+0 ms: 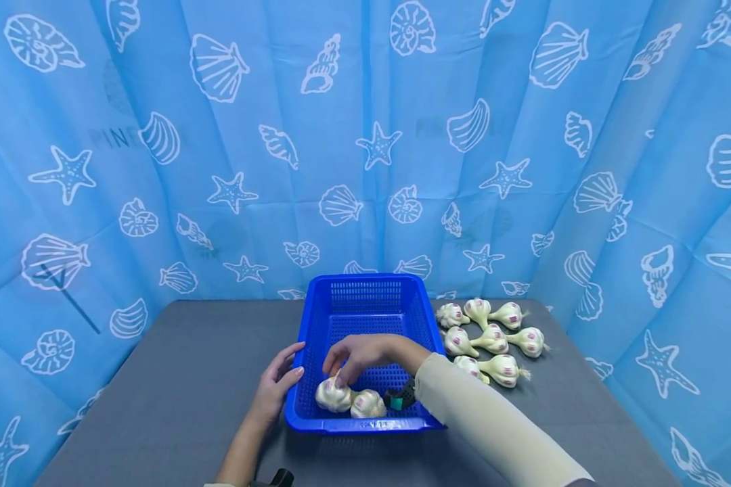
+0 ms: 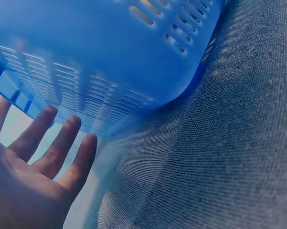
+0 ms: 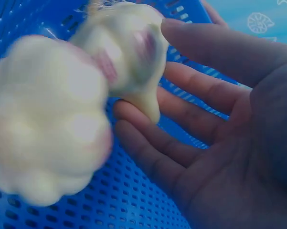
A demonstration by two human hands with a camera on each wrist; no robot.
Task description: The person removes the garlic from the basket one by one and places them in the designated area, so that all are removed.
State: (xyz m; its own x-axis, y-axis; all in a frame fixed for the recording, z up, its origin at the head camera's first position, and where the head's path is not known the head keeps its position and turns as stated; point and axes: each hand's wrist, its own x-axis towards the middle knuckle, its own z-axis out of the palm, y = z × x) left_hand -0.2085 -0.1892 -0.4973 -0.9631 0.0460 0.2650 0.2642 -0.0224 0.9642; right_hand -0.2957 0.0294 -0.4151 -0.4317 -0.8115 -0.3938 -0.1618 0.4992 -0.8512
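Note:
A blue plastic basket (image 1: 371,425) with slotted walls stands on the grey table. Inside its near left corner my right hand (image 1: 365,353) holds a garlic bulb (image 1: 333,395), thumb on its side and fingers round the stem end. The right wrist view shows this bulb (image 3: 129,47) between thumb and fingers. Right beside it in the basket lies a second garlic bulb (image 1: 368,404), large and close in the right wrist view. My left hand (image 1: 274,385) rests at the basket's left rim, its fingers fairly straight and spread along the outer wall (image 2: 86,71).
Several garlic bulbs (image 1: 492,338) lie in rough rows on the table right of the basket. A dark band with a green patch (image 1: 396,402) shows by my right wrist, inside the basket's outline. Behind the table hangs a blue curtain (image 1: 365,169) with shell prints.

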